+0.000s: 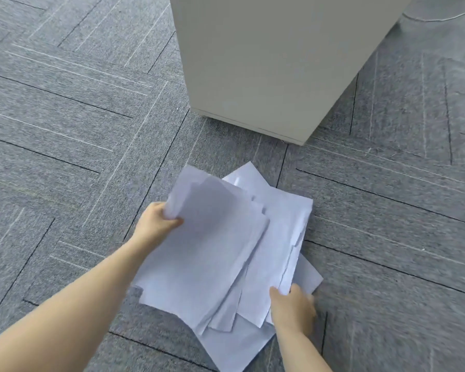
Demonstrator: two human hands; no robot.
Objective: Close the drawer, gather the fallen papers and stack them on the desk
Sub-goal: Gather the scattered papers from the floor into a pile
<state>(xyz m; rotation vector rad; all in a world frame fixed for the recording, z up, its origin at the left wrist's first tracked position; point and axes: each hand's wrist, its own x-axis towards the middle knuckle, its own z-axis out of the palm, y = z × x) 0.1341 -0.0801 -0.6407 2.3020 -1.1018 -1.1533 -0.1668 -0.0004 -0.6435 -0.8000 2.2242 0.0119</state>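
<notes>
A loose pile of white papers (220, 253) lies on the grey carpet in front of me, the sheets fanned at different angles. My left hand (156, 224) grips the upper left edge of the top sheets and lifts them slightly. My right hand (293, 307) pinches the lower right edge of the pile, thumb on top. Above the papers stands a pale grey drawer cabinet (266, 63); only its plain side and bottom edge show, and its drawer is out of sight.
Grey carpet tiles (78, 130) with thin line patterns cover the floor all around. A thin cable (440, 17) loops on the floor at the top right, beside the cabinet.
</notes>
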